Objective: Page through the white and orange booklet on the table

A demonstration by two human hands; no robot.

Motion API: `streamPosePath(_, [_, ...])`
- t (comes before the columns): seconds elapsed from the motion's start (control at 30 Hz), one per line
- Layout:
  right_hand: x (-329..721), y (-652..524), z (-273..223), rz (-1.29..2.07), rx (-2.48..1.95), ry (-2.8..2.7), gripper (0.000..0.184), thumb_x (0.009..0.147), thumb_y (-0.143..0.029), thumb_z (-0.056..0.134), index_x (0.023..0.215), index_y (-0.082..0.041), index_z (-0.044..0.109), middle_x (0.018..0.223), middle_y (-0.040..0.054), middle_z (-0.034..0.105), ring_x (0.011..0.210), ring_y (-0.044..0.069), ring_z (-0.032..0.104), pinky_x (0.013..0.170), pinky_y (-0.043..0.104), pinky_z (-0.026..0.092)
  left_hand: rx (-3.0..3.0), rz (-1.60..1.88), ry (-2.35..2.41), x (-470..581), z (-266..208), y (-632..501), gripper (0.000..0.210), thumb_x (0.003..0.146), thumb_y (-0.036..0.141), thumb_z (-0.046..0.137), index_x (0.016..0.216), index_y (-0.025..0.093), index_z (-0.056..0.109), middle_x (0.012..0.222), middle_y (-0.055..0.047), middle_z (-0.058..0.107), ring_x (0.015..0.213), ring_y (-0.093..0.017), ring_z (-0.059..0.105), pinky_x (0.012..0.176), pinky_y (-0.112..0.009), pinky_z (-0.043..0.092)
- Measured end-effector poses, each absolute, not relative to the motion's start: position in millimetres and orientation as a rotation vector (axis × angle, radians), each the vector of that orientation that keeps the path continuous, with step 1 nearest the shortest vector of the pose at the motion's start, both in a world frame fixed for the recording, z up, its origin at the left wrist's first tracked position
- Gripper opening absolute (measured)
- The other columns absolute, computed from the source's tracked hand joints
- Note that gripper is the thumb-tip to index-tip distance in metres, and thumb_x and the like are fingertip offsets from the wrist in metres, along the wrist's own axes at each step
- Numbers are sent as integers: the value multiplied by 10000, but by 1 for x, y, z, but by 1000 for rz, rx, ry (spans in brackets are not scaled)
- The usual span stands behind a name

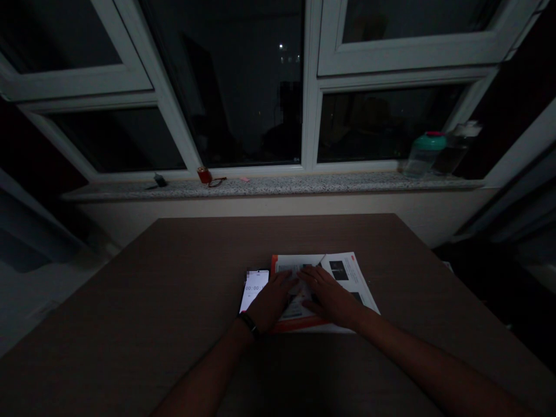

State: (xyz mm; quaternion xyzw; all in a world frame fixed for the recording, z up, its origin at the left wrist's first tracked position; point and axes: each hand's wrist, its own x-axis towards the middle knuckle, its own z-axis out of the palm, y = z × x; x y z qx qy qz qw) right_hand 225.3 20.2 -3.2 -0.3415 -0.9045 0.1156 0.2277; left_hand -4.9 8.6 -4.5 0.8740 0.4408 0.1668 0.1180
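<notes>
A printed booklet point(341, 263) with an orange-red edge and dark pictures lies on the brown table, in the middle of the head view. My left hand point(273, 301), with a dark band at the wrist, rests on its left part, fingers stretched out. Flat on the middle of the page is my right hand point(332, 296), its fingers apart. The fingertips of both hands come close together over the paper. Left of the booklet lies a phone point(253, 286) with a lit white timer screen, partly covered by my left hand.
The brown table point(174, 278) ends at a pale wall. Above it, a speckled sill point(278, 185) bears a small dark bottle point(160, 180), a red jar point(204, 175) and a teal-lidded bottle point(423, 155) beside a clear one point(456, 149). Curtains hang at both sides.
</notes>
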Motion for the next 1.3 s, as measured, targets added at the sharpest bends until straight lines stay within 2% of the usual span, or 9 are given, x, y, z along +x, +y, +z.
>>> streamPosePath(0.2, [232, 19, -3, 361, -945, -2488, 691, 880, -312, 631, 1487, -205, 317, 1476, 148, 413, 1401, 307, 324, 1135, 529, 344, 2562, 499, 1270, -6, -7, 9, 516, 909, 46, 503, 1389, 225, 443, 1474, -108, 403, 1366, -259, 376, 1123, -484, 364])
streamPosePath(0.67, [254, 20, 6, 501, -853, -2570, 749, 875, -323, 650, 1512, -224, 268, 1498, 126, 388, 1417, 273, 289, 1169, 486, 288, 2527, 516, 1264, -8, -10, 11, 532, 913, 33, 452, 1395, 259, 433, 1489, -85, 389, 1373, -240, 372, 1118, -483, 372])
streamPosePath(1.03, [265, 21, 7, 531, -813, -2587, 747, 882, -366, 642, 1514, -204, 278, 1493, 146, 394, 1406, 282, 314, 1152, 480, 314, 2545, 500, 1278, -8, -4, 10, 515, 895, 37, 449, 1362, 254, 463, 1471, -74, 416, 1356, -233, 390, 1110, -476, 383])
streamPosePath(1.13, [264, 21, 8, 539, -823, -2570, 759, 872, -363, 654, 1513, -204, 280, 1494, 145, 394, 1402, 284, 323, 1148, 477, 326, 2560, 484, 1323, -1, 2, 10, 422, 918, 100, 486, 1319, 230, 506, 1423, -85, 461, 1317, -255, 426, 1103, -483, 382])
streamPosePath(1.2, [263, 22, 10, 549, -820, -2557, 773, 860, -357, 669, 1513, -209, 281, 1489, 143, 400, 1394, 285, 335, 1144, 478, 331, 2537, 512, 1351, 7, 5, 11, 342, 945, 217, 531, 1287, 204, 529, 1387, -103, 485, 1302, -271, 433, 1103, -482, 377])
streamPosePath(1.3, [263, 22, 12, 559, -813, -2545, 806, 835, -340, 699, 1511, -205, 281, 1484, 146, 405, 1390, 284, 341, 1144, 475, 328, 2529, 525, 1288, 22, 6, 13, 439, 943, 368, 569, 1343, 215, 469, 1413, -104, 462, 1313, -278, 415, 1103, -485, 373])
